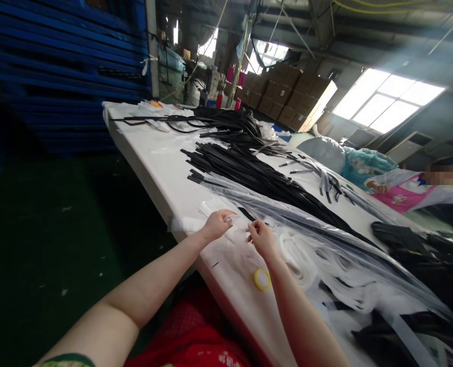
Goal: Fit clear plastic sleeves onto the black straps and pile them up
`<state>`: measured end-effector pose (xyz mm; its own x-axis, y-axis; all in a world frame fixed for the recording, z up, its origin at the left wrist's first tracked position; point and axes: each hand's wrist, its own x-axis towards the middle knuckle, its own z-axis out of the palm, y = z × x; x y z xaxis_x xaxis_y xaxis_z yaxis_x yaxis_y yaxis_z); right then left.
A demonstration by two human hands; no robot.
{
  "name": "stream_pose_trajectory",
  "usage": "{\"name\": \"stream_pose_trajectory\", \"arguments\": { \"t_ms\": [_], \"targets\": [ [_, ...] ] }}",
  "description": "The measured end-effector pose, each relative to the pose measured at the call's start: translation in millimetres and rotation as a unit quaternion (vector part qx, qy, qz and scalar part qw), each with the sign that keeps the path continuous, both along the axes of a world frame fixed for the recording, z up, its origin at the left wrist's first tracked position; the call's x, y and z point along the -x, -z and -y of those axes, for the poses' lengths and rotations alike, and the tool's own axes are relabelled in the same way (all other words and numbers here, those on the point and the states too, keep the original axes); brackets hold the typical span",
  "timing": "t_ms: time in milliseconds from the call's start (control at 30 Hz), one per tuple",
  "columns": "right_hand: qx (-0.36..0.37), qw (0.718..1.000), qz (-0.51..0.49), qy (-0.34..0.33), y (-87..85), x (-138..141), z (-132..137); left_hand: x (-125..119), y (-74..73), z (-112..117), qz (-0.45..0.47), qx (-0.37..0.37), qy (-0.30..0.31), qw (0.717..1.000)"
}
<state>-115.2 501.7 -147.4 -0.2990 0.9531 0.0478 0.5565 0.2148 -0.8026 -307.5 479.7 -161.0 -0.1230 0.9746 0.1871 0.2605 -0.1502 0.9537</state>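
My left hand (218,223) and my right hand (260,238) sit close together near the front edge of a long white table (153,158). Both have their fingers pinched on a thin clear plastic piece (237,223) that lies between them. A short black strip (246,214) lies just beyond the fingers. A small yellow tape roll (262,279) rests on the table beside my right forearm. White strips (306,255) are heaped to the right of my right hand.
A large pile of black strips (249,168) runs down the table's middle, partly under clear plastic sheets (310,214). Dark fabric (421,244) lies at the right. Another person (413,188) sits across the table. Blue pallets (66,66) and stacked cartons (291,92) stand behind.
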Motion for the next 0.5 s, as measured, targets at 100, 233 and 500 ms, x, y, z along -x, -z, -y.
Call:
{"name": "stream_pose_trajectory", "arguments": {
  "t_ms": [100,233,500],
  "targets": [
    [-0.017,1.000,0.024,-0.009,-4.2,1,4,-3,-3.2,0,0.056,0.021,-0.031,0.998],
    [-0.057,0.996,0.071,-0.004,-3.4,-1,6,-7,-10.3,4,0.163,0.047,-0.064,0.983],
    [-0.075,0.919,0.383,0.053,12.3,-41,-7,83,-48.3,8,0.407,0.090,-0.220,0.882]
  ]
}}
